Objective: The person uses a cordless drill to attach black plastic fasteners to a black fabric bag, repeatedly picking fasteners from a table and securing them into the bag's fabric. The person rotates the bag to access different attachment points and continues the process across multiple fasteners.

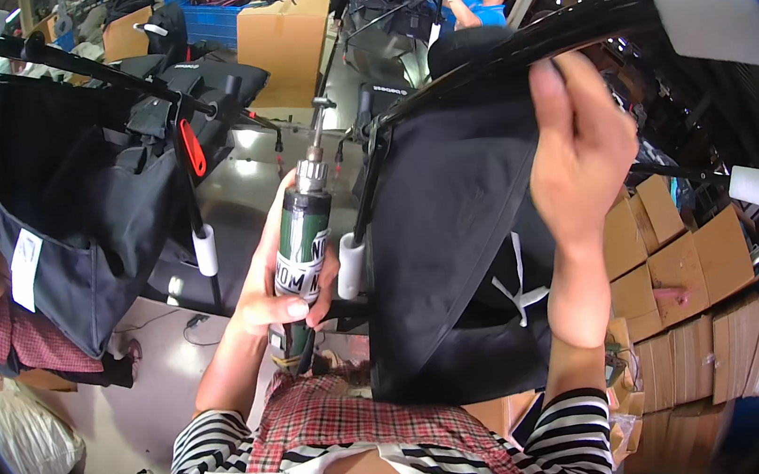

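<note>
With left hand [261, 299] wrapped around green screwdriver [301, 218], steer bit [318, 134] clear of black fabric [455, 237]; with right hand [582, 146] curled by curved bar [508, 51], cannot tell around what.

- Powered screwdriver [304, 223]: in left hand [260, 307].
- Fabric panel [450, 190]: right of screwdriver.
- Right hand [579, 160]: farther right of screwdriver.
- Hanging fabric [125, 211]: left of screwdriver.
- Stacked cartons [677, 267]: far right of screwdriver.
- Co-worker [483, 16]: beyond screwdriver, rightward.
</note>
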Available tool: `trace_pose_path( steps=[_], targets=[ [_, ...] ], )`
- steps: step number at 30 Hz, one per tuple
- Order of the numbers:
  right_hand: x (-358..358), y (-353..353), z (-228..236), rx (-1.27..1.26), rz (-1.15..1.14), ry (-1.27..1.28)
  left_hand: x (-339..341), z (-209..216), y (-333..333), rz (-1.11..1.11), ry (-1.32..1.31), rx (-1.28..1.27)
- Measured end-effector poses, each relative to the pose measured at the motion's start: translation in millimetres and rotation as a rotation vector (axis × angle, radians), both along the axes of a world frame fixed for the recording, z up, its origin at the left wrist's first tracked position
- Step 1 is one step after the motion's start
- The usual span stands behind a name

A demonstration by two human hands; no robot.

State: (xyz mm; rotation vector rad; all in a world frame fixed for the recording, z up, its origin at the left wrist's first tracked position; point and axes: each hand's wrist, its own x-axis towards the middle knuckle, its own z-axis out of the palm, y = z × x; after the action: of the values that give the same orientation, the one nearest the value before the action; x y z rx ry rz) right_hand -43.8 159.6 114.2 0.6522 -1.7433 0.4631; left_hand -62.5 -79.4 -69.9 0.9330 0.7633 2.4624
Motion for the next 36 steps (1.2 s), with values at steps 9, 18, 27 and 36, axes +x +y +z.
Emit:
trace_pose_path(
  steps=[9,18,27,36],
  targets=[
    [-29,2,27,0.091,0.802,-0.730,-2,22,9,-0.127,0.075,-0.022],
    [-21,3,14,-0.009,0.212,-0.330,22,45,3,-0.089,0.184,-0.165],
    [-10,13,32,0.301,0.313,-0.337,32,78,11,-0.272,0.106,-0.073],
    [-12,15,29,0.286,0.301,-0.300,39,76,21,-0.334,0.058,-0.006]
  ],
)
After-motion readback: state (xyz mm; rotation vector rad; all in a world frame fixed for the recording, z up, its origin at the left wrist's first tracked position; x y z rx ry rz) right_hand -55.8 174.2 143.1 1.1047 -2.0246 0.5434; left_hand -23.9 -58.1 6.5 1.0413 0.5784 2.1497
